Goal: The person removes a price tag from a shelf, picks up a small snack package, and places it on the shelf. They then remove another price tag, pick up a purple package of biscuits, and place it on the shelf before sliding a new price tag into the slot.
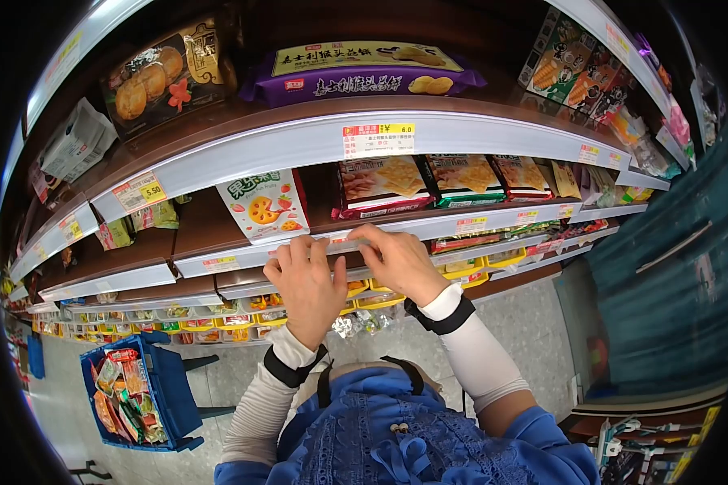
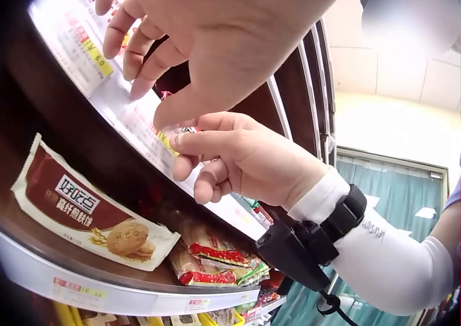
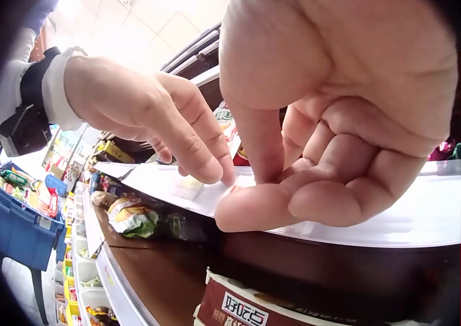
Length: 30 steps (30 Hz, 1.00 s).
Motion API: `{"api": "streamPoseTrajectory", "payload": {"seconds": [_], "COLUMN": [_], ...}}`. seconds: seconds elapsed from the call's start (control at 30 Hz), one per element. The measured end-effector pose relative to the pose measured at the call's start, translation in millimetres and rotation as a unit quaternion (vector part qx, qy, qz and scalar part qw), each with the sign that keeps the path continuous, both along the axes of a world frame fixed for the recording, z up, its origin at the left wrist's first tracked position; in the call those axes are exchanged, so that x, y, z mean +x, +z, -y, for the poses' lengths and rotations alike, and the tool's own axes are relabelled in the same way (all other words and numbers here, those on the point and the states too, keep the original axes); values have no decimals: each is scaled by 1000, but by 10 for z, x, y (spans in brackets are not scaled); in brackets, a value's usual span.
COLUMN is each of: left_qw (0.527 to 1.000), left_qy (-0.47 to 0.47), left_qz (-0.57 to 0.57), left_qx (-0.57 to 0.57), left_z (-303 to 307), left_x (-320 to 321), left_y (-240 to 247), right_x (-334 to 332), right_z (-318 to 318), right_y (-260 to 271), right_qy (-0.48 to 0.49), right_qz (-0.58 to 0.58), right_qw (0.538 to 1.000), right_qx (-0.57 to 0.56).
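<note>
Both hands are at the pale price strip [image 1: 259, 256] along a shelf's front edge. My left hand [image 1: 307, 284] lies with its fingers loosely extended over the strip, fingertips touching its face. Close on its right, my right hand [image 1: 404, 263] has its thumb and index finger pinched at a price label [image 2: 167, 140] in the strip; its other fingers are curled in the right wrist view. Most of that label is hidden by the fingers. Just behind the hands stands a white biscuit box [image 1: 263, 206] with fruit pictures.
Packs of square crackers [image 1: 384, 184] stand right of the box. A long purple biscuit pack [image 1: 364, 77] lies one shelf up. On the shelf below is a brown biscuit pack [image 2: 90, 211]. A blue basket [image 1: 182, 384] of snacks stands on the floor at left, a teal curtain [image 1: 663, 299] at right.
</note>
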<state>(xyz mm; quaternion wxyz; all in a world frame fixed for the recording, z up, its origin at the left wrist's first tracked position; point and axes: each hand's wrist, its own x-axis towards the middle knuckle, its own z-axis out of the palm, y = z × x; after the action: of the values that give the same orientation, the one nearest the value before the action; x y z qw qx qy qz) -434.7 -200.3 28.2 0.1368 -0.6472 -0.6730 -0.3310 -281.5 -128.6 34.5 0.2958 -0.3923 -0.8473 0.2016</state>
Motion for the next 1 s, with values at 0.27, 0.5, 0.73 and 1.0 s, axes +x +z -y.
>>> {"api": "streamPoseTrajectory", "payload": {"seconds": [0.27, 0.5, 0.73, 1.0], "left_qw": [1000, 999, 997, 995], "left_qy": [-2, -18, -46, -71], "left_qz": [5, 2, -32, -24], "left_qx": [-6, -38, -55, -60], "left_z": [-31, -21, -56, -83], "left_x": [-18, -23, -23, -1], "left_y": [11, 74, 160, 149], "right_x": [56, 146, 239, 263], "right_z": [-9, -22, -41, -1], "right_y": [0, -17, -19, -88], "right_qy": [-8, -26, -34, -6], "right_qz": [-5, -14, -36, -74], "right_qw": [1000, 1000, 997, 990], "right_qx": [4, -4, -56, -117]}}
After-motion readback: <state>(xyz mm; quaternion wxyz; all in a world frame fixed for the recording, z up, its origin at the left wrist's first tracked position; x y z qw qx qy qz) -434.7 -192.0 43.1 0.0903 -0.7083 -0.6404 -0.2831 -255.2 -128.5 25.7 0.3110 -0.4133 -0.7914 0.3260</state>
